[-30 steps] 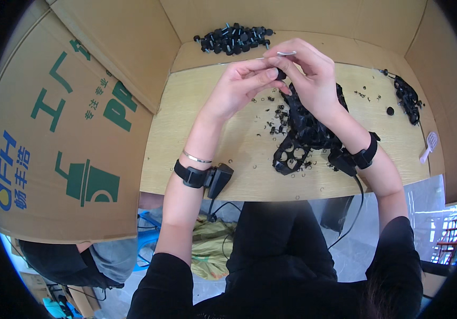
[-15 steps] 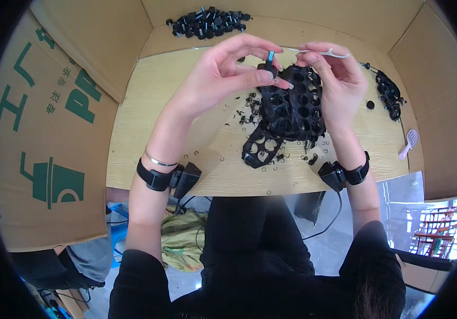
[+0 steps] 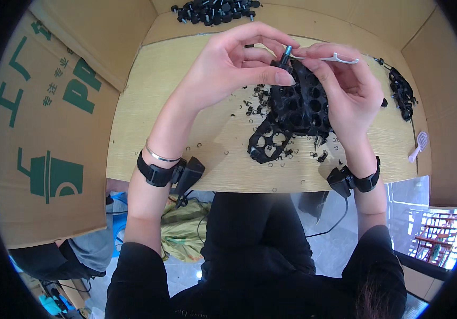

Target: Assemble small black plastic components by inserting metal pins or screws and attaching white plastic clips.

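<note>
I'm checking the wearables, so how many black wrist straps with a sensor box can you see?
2: one wrist strap on the left forearm, one wrist strap on the right forearm, both above the table's near edge. None seems hidden.

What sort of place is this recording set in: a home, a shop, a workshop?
Most likely a small factory or workshop bench for hand assembly. A plain wooden table is walled in by cardboard sheets, a heap of identical small black parts lies at its far edge, and black perforated plastic trays sit under the hands.

tray [image 3: 297,103] on table [image 3: 148,111] centre | parts pile [image 3: 212,9] behind | second pile [image 3: 401,93] right
</note>
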The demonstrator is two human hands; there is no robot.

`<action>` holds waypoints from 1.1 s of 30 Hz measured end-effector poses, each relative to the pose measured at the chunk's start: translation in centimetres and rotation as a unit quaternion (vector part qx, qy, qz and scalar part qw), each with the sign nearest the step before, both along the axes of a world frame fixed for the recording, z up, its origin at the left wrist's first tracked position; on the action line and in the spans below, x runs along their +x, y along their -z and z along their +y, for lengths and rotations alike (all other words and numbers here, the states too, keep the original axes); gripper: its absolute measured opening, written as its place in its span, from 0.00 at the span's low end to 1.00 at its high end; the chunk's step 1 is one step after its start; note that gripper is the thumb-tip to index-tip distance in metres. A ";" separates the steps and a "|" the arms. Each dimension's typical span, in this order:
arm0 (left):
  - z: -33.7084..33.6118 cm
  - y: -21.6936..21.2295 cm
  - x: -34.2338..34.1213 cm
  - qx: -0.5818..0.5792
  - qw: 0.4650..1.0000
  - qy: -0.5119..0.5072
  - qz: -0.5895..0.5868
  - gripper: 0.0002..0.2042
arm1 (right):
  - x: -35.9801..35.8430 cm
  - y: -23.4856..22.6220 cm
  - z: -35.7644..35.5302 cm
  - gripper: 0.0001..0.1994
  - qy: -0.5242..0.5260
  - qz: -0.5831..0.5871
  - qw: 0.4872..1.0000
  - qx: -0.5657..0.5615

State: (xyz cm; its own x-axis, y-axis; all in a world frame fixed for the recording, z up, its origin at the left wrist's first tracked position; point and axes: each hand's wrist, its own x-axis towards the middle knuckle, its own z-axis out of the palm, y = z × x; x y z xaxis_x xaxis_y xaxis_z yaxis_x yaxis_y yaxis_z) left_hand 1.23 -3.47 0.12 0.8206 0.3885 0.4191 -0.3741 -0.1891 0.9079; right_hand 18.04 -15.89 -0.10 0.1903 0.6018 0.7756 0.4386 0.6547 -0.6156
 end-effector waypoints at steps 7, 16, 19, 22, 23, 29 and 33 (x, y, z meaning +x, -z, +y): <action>-0.1 0.0 0.1 0.020 1.000 -0.003 0.009 0.20 | -0.3 0.1 -0.1 0.08 0.002 0.009 1.000 0.004; -0.3 -0.1 -0.2 0.030 0.999 -0.009 0.020 0.19 | -0.8 0.3 -0.3 0.06 0.010 0.054 0.998 -0.021; -0.2 0.1 0.0 0.035 0.999 -0.014 0.025 0.19 | -1.0 0.5 -0.4 0.07 0.018 0.053 0.997 -0.043; 0.0 0.0 0.0 0.035 0.999 -0.018 0.024 0.19 | -0.9 0.7 -0.2 0.08 0.004 0.075 0.997 -0.024; 0.0 -0.2 0.0 0.032 0.999 -0.020 0.027 0.19 | -0.8 0.6 0.0 0.08 0.004 0.074 0.997 -0.022; 0.6 -2.2 -0.1 0.059 0.995 -0.082 0.024 0.19 | 1.0 -3.0 0.2 0.06 0.025 0.026 0.999 0.026; 1.0 -7.9 -0.8 0.093 0.991 -0.081 0.045 0.17 | 0.8 -8.4 0.3 0.08 0.009 -0.056 0.998 0.001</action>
